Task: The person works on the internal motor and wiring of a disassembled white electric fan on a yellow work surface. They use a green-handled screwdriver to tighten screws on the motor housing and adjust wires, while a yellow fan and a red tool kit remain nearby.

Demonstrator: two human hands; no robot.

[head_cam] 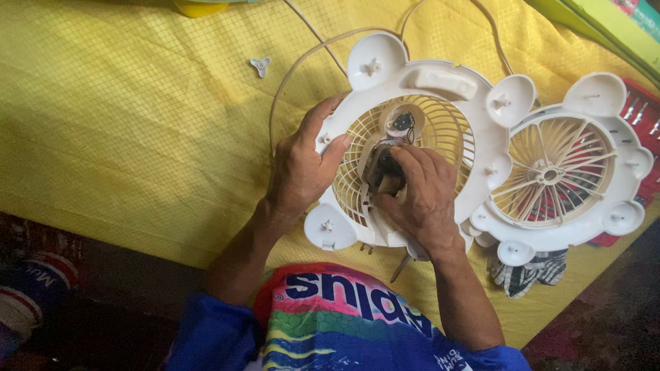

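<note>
A white round fan housing (440,82) with a ribbed grille lies flat on a yellow cloth (137,117). My left hand (299,168) grips its left rim, thumb on the grille edge. My right hand (423,196) is closed over a small dark motor (380,168) at the grille's middle. Above it is a round opening with black wires (403,122). A second white fan grille (560,175) lies just to the right, overlapping the first.
A pale cord (295,65) loops from the housing across the cloth. A small white three-lobed knob (260,66) lies at upper left. A checked cloth (526,271) sits under the right grille. A screwdriver tip (401,268) pokes out below the housing. A red tray (643,113) lies at the right edge.
</note>
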